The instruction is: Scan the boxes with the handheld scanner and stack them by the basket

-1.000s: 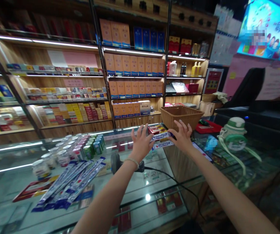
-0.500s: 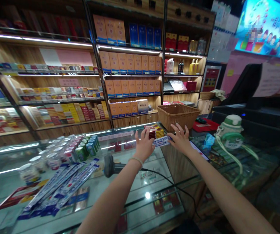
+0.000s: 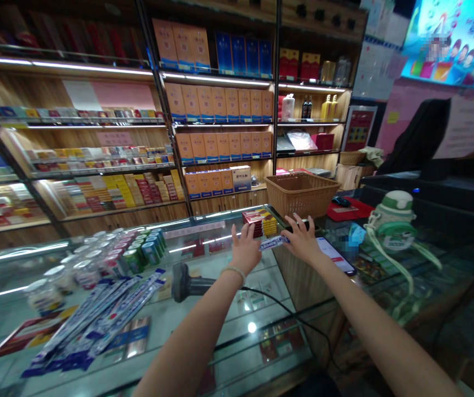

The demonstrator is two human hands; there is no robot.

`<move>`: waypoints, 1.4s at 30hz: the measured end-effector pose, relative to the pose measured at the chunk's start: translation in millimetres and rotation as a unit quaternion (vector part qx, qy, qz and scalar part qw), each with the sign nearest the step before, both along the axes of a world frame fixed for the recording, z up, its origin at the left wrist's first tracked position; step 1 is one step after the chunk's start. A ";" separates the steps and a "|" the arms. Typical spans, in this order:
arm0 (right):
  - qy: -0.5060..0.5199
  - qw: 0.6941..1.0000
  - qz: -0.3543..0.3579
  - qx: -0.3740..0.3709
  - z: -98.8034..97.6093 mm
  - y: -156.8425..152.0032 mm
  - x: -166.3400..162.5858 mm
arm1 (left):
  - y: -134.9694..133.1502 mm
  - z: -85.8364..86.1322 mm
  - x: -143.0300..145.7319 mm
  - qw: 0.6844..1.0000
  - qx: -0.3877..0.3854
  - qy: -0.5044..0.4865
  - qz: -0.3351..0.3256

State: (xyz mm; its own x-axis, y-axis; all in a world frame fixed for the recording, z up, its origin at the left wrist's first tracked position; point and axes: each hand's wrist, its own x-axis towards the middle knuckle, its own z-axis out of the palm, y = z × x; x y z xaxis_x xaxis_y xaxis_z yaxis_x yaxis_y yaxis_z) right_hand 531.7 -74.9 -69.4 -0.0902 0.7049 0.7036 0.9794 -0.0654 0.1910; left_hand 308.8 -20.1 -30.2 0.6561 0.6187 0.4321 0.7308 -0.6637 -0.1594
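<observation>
A small blue and white printed packet [image 3: 272,242] spans the gap between my hands above the far part of the glass counter. My left hand [image 3: 245,249] holds its left end, the other fingers spread upward. My right hand [image 3: 303,240] has the right end, its fingers also fanned out and partly covering the packet. Just behind the packet stand stacked red and yellow small boxes [image 3: 257,221]. Close to my left forearm lies a dark handheld scanner [image 3: 181,282] with its cable. Right of my right hand is a phone [image 3: 336,256] with a lit screen.
Long blue and white sachets [image 3: 96,322] lie on the glass counter [image 3: 171,353] at left, beside rows of jars and small tubs [image 3: 86,273]. A wicker basket [image 3: 301,193] stands beyond my right hand. A green and white bottle [image 3: 394,220] with straps is at right. Stocked shelves line the back.
Both hands remain at the packet's ends, and the packet now looks flatter and slightly lower. More of the phone's screen shows beside my right hand. The view has shifted slightly.
</observation>
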 end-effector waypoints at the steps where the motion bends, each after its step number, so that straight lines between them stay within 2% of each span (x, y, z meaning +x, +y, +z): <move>1: 0.000 1.000 -0.001 -0.005 -1.4 0.7 0.5 | -0.7 0.9 0.5 1.000 -0.004 0.008 0.003; 18: 0.003 0.999 -0.010 -0.050 -2.8 11.1 -1.9 | 8.0 -3.3 7.1 1.000 -0.014 0.015 0.015; 42: -0.014 0.999 -0.011 -0.033 -9.0 10.9 -1.6 | 11.3 0.5 -2.0 0.999 -0.018 0.009 0.046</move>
